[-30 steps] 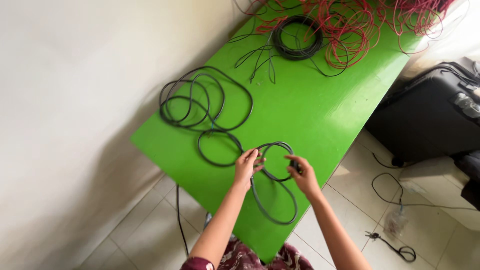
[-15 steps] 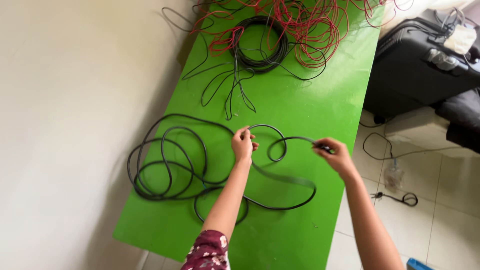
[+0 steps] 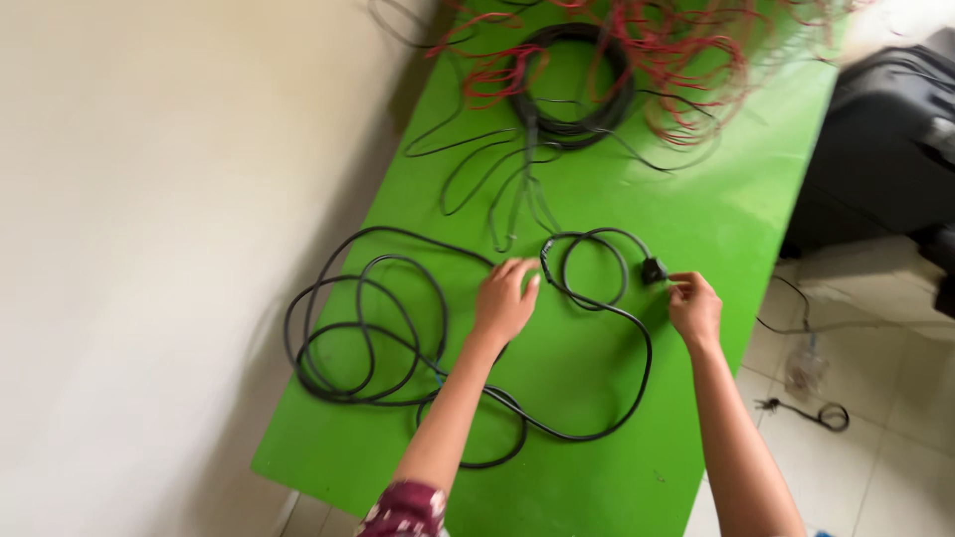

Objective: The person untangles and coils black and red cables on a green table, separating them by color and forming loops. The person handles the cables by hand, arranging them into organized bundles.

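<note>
While the black cable sprawls in loose loops across the green table, the right hand pinches its plug end at 2 o'clock of the near loop. The left hand lies half-open on the cable at 10 o'clock, grip unclear. Advisable: even loops, no twist, clear of the red wire tangle at 12 o'clock.

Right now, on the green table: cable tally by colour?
Black thick cable under both hands: 1, its plug by the right hand, a loop at the left hand
Black coiled bundle at the far end: 1
Red wire tangle: 1 mass, strands too blurred to count
Total: 3 on the table
</note>
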